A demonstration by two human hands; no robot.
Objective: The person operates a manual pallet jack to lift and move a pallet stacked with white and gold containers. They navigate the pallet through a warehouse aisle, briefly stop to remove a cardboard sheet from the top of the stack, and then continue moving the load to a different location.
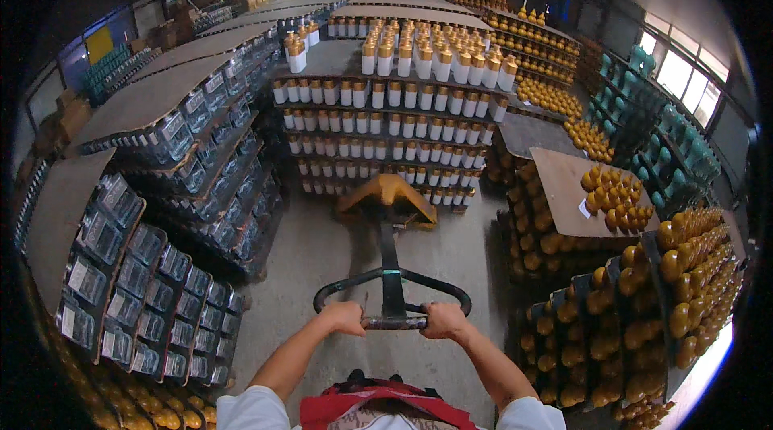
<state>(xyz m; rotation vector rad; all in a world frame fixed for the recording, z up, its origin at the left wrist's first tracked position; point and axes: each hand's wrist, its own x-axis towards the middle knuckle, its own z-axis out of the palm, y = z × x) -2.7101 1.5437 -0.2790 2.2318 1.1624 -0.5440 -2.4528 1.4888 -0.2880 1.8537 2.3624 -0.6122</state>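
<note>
Both my hands grip the black looped handle [392, 273] of a yellow pallet jack [390, 191]. My left hand [345, 318] is closed round the left end of its near crossbar, and my right hand [444, 320] is wrapped round the right end. From the handle a dark shaft runs forward to the yellow body. That body stands close against a tall stack of white bottles with gold tops [394, 96], layered on dark boards. The jack's forks are hidden, apparently beneath the stack.
Stacked clear glass containers [149, 293] line the left side. Amber rounded pieces [612, 301] are piled in layers on the right, with a brown board [555, 196] on one stack. Green glass pieces [660, 148] stand farther right. Grey concrete floor [314, 269] runs between the stacks.
</note>
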